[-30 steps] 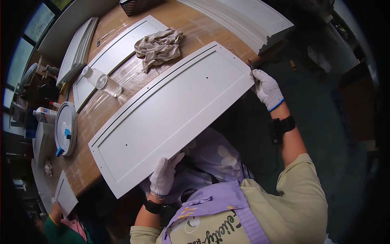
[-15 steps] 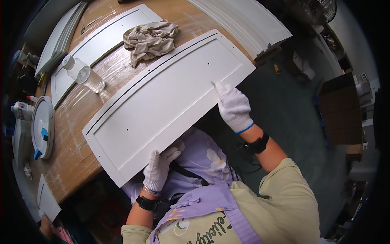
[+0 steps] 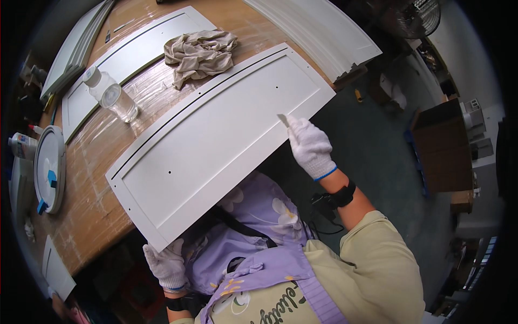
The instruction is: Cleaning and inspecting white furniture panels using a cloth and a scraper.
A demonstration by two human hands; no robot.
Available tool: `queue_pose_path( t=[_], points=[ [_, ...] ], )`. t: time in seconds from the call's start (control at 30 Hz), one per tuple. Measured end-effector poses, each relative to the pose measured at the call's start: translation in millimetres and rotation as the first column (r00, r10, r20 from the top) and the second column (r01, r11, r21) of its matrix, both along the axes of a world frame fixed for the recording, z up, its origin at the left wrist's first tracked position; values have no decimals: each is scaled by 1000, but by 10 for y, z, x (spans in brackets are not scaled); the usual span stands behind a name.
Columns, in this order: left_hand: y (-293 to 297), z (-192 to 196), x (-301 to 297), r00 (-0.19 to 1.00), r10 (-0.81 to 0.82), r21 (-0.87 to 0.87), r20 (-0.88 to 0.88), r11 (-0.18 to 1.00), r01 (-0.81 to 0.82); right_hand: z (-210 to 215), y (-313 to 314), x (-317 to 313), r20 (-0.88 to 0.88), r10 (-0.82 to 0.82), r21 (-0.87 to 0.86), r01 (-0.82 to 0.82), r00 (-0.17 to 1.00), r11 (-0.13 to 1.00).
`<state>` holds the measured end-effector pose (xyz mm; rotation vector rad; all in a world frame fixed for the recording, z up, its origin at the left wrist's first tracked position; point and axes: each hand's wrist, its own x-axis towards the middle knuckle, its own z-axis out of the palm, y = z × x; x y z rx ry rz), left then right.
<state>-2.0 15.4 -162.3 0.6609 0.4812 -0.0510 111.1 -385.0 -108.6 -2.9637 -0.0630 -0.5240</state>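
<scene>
A long white panel [image 3: 216,135] with a curved far edge, a recessed face and a dark groove lies slanted across the near side of the table, its near edge overhanging my lap. My left hand [image 3: 167,264], in a white knit glove, is at the panel's lower left corner, thumb on one side and fingers on the other, partly hidden by it. My gloved right hand [image 3: 310,143] is closed in a pinch at the panel's near right edge. From its fingertips sticks out a small, thin, pale piece [image 3: 281,117], too small to name, over the panel's border.
On the wooden table [image 3: 97,216] are a crumpled beige cloth [image 3: 199,54], a clear bottle [image 3: 110,97], a second white panel [image 3: 135,48] and a round white lid [image 3: 48,167]. Stacked panels [image 3: 75,51] lie far left, more white panels [image 3: 318,32] far right. Brown boxes [image 3: 442,146] stand right.
My left hand has moved left and down from the panel's near edge to its lower left corner. The right hand stays near the same spot, the pale piece showing more.
</scene>
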Motion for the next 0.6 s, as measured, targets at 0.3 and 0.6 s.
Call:
queue_pose_path(
  t=[0.3,0.6],
  points=[
    [-7,-127,299,997,-74,112,16,991,72,157,325,-83,-145,310,71,-302,940,951],
    [81,-307,345,994,-87,137,64,988,77,27,-1294,513,-68,-528,-77,523,847,849]
  ],
)
